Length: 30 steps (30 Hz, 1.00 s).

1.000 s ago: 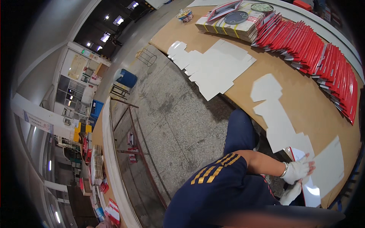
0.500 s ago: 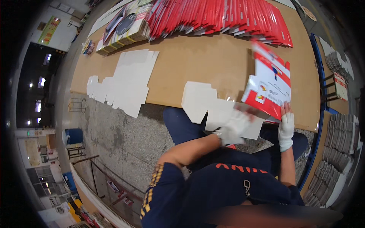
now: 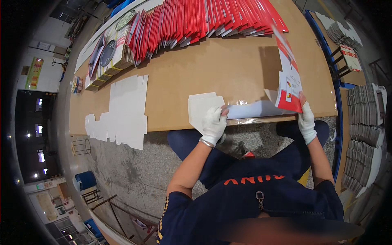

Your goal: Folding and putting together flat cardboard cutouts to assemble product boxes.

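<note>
My right hand, in a white glove with bare fingertips, grips the lower right corner of a red and white printed carton blank. Its printed panel stands tilted up off the table. My left hand, gloved the same way, is closed at the near table edge on the blank's white inner side. A white flap spreads to the left of that hand, and a pale strip runs between both hands. The fingers of my left hand partly cover the cardboard there.
A long row of red folded cartons leans along the table's far side. A strapped bundle stands at the far left. White die-cut blanks overlap the near left edge of the brown table. Stacked grey cardboard stands to the right.
My left hand has moved left along the near edge and closed on the white cardboard. The printed panel has swung more edge-on in my right hand. The view has shifted slightly.
</note>
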Available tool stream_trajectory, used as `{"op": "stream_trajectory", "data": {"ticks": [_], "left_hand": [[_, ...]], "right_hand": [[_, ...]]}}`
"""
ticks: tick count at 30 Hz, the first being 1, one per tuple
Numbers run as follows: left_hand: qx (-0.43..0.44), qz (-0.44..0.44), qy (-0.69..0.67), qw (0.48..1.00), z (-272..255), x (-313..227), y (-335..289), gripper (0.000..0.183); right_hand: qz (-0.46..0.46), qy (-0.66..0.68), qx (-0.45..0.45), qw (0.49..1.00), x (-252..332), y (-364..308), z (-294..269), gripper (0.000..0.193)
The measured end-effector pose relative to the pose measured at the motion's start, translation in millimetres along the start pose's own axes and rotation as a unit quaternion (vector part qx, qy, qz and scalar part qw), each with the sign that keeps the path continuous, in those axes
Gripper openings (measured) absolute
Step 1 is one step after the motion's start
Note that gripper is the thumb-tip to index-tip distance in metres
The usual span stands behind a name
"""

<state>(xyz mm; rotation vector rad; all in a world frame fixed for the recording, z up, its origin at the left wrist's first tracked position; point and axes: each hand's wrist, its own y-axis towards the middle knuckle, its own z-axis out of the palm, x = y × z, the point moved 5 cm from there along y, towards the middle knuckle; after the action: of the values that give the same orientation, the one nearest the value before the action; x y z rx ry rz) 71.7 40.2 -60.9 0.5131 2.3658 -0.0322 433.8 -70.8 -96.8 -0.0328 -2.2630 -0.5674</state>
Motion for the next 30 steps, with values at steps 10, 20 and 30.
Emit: {"op": "stream_trajectory", "data": {"ticks": [10, 20, 30], "left_hand": [[0.168, 0.15, 0.21, 0.951, -19.8, -44.3, -11.1, 0.1], [-0.226, -0.078, -0.227, 0.944, -66.4, 52.8, -46.2, 0.118], [-0.213, -0.082, -0.27, 0.935, -7.1, -0.8, -2.1, 0.049]], "right_hand": [[-0.198, -0.228, 0.283, 0.91, 134.5, 26.4, 67.8, 0.056], [-0.193, -0.229, 0.267, 0.916, 131.3, 25.5, 69.5, 0.056], [-0.229, -0.269, 0.3, 0.886, 127.4, 28.6, 61.5, 0.058]]}}
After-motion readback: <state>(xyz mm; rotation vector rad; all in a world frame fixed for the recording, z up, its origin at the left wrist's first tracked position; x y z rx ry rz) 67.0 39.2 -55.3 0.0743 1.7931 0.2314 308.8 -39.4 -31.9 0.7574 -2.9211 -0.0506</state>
